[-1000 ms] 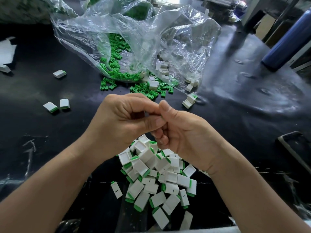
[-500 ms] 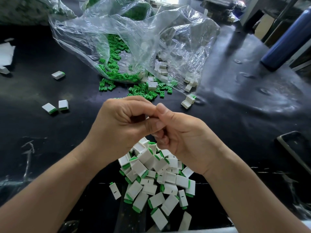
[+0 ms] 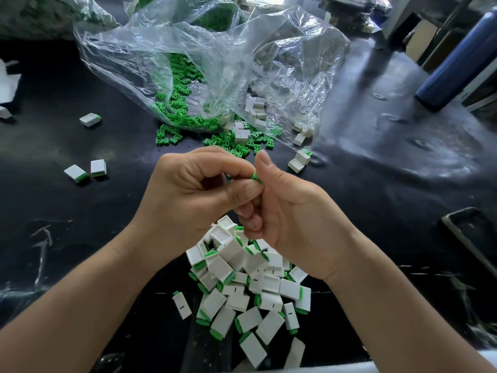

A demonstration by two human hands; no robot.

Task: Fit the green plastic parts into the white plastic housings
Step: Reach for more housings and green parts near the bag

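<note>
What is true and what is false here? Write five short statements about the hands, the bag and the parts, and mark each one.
1. The left hand and right hand meet above the pile of assembled housings. True.
2. A green part is pinched where they meet. True.
3. The clear plastic bag lies under the wrists. False: it lies beyond the hands, at the far side of the black table.
4. The loose green parts sit sorted in a tray. False: they spill from the bag's mouth onto the table.
5. A lone assembled piece lies far left. True.
</note>
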